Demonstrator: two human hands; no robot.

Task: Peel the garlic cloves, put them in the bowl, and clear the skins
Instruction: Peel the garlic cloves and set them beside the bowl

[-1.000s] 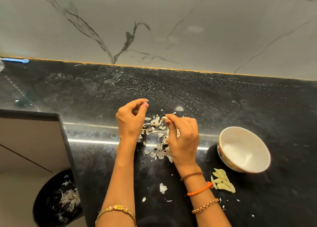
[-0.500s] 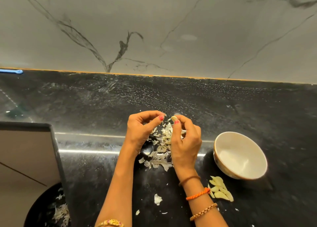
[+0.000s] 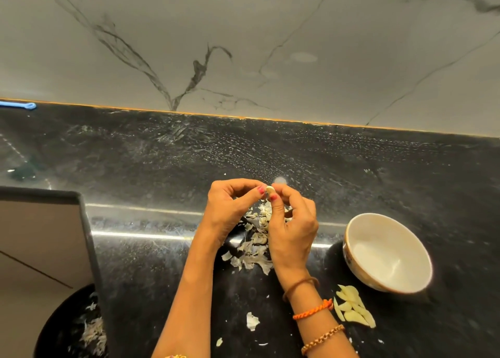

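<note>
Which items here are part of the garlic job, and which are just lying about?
Job:
- garlic clove, pinched between left hand and right hand
- white bowl
- peeled cloves beside the bowl
- skins on the counter
- black bin with skins in it

Lying about:
- blue item by the wall

pink-painted nails, right wrist [image 3: 311, 303] — three bracelets
</note>
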